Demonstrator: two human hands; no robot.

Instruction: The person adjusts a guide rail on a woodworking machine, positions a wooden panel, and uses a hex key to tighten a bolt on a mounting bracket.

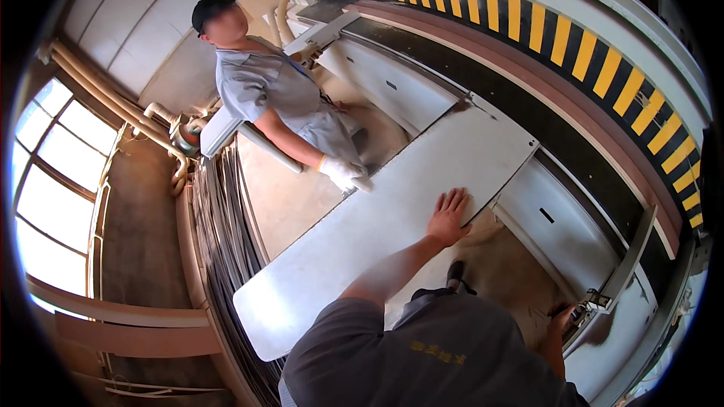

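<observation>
My left hand lies open on a long white metal surface with rounded near corners, its fingertips a little short of the right edge. At the lower right, my right hand is curled beside a metal fitting on a guide bar; what it grips is hidden. Across the white surface, a co-worker's white-gloved hand rests at the far edge.
A co-worker in grey stands opposite. A machine beam with yellow-black stripes runs along the back right. Long dark strips lie at left, near pipes and a window. My foot is on the floor.
</observation>
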